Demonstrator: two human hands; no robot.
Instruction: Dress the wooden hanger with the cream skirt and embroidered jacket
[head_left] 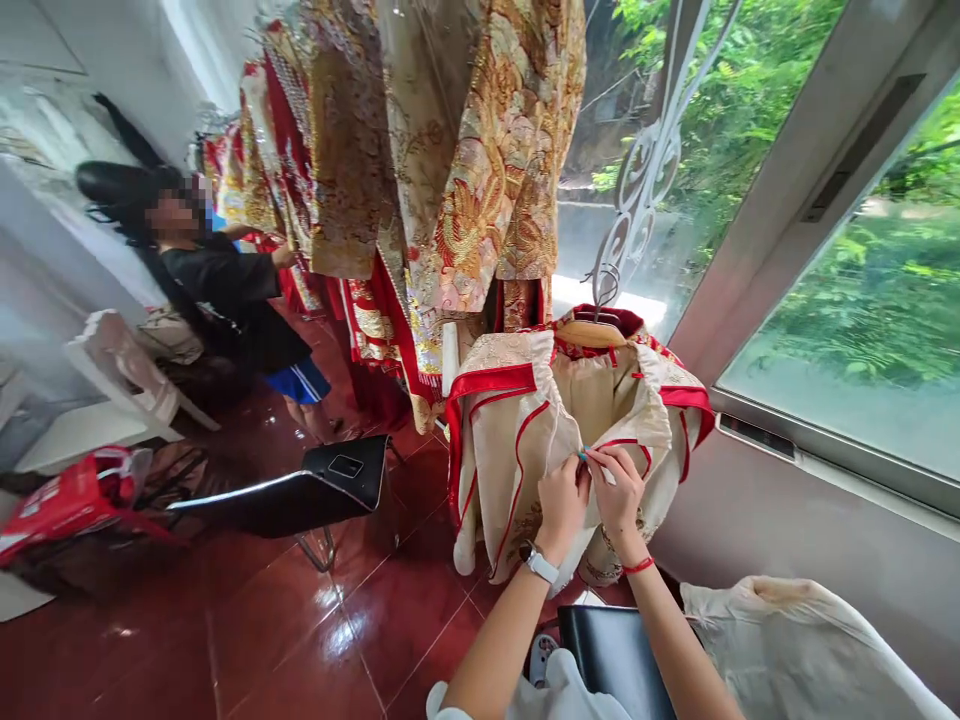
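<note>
A cream jacket (517, 440) with red trim hangs in front of me on a wooden hanger (589, 333), with its pale lining showing. My left hand (562, 508) is closed in a pinch at the jacket's front edge and wears a white watch (540, 566) at the wrist. Right beside it, my right hand (616, 490) pinches the same spot, with a red string bracelet (639, 566) below. A tiny turquoise thing (582, 455) shows at the meeting fingertips; its kind is too small to make out.
Embroidered gold and red garments (480, 200) hang above and behind the jacket. A window (862, 330) with a phone (756, 436) on its sill stands at right. Black chairs (300, 490) and a red bag (67, 500) are at left, where another person (225, 290) handles hanging clothes.
</note>
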